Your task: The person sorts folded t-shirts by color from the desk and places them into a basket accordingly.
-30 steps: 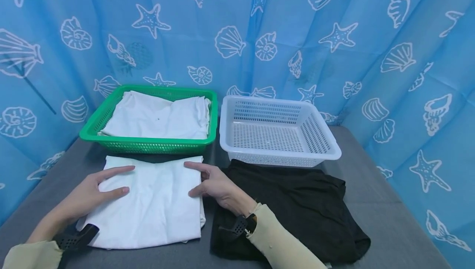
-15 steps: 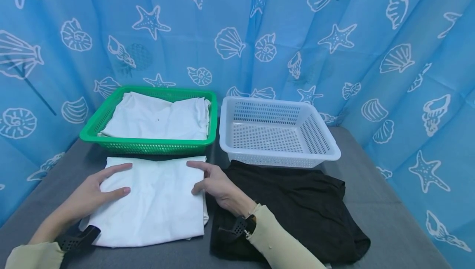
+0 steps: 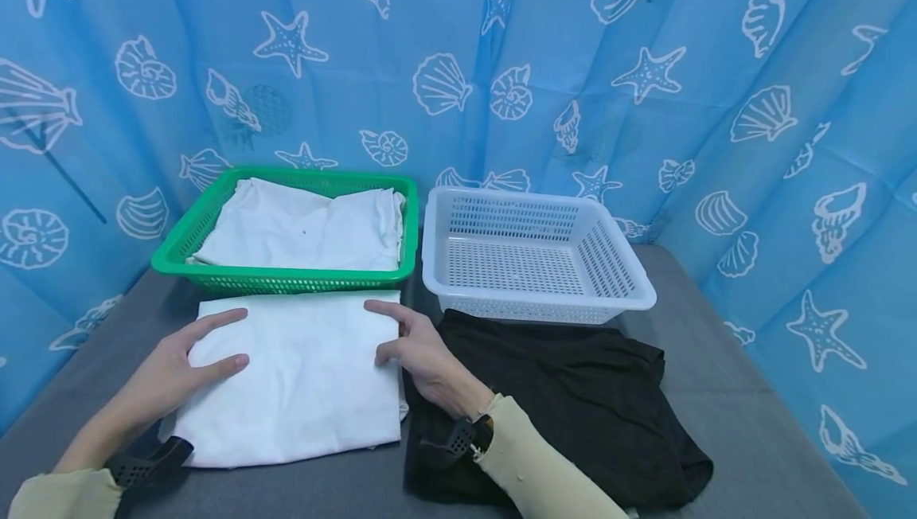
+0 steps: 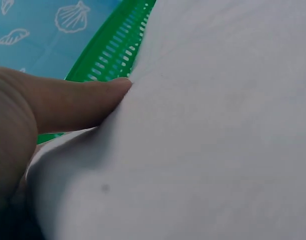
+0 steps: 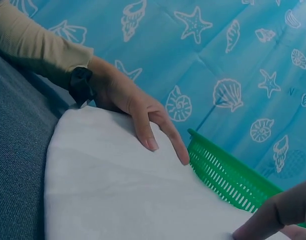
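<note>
Fingers (image 3: pixel 217 321) of the left hand (image 3: pixel 166 370) and right hand (image 3: pixel 427 356) grip the white cloth (image 3: pixel 301 384), some hidden underneath.

A table (image 3: pixel 723 392) with a gray fabric surface carries a green basket (image 3: pixel 308 283) at the back left and a white basket (image 3: pixel 530 306) just to its right. Black clothing (image 3: pixel 566 407) lies before the white basket. White clothing (image 3: pixel 308 376) spreads before the green one; whether it touches the table is unclear.

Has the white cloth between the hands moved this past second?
Yes: in the head view, the white cloth has shifted toward the green basket and slightly right.
</note>
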Demonstrator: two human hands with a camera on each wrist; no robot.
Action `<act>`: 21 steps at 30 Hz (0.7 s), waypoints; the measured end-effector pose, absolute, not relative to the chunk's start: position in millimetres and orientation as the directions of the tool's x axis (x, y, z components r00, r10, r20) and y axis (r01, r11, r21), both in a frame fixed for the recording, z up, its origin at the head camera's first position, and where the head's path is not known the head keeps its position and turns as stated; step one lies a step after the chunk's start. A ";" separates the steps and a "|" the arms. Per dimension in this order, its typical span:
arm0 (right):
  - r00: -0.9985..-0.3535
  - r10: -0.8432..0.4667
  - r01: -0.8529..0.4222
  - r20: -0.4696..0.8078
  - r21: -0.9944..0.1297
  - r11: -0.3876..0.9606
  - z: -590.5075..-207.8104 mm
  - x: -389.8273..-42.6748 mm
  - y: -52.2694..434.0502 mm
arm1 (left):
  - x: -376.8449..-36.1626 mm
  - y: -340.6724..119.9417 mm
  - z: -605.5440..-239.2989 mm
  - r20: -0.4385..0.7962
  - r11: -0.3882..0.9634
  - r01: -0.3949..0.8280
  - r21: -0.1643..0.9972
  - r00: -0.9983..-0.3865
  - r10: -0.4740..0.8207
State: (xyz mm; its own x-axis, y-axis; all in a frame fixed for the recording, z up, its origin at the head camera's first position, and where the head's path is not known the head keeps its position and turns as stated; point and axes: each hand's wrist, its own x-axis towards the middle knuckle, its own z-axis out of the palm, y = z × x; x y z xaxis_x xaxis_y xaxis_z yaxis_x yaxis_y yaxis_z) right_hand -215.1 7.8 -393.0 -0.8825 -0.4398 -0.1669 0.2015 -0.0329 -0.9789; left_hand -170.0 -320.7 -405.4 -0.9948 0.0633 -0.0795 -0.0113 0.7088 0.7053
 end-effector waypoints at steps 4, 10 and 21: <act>-0.884 -0.436 0.206 -0.166 -0.977 -0.046 -393.0 -216.3 8.2 | -169.9 -320.4 -405.0 -0.087 0.705 -0.021 0.709 -0.994 0.058; -0.889 -0.433 0.193 -0.151 -0.980 -0.056 -391.8 -215.5 9.4 | -169.8 -320.1 -403.5 -0.088 0.687 -0.027 0.727 -0.995 0.054; -0.899 -0.418 0.171 -0.133 -0.984 -0.054 -389.9 -214.7 8.6 | -165.4 -321.2 -400.2 -0.035 0.644 0.011 0.765 -0.998 0.060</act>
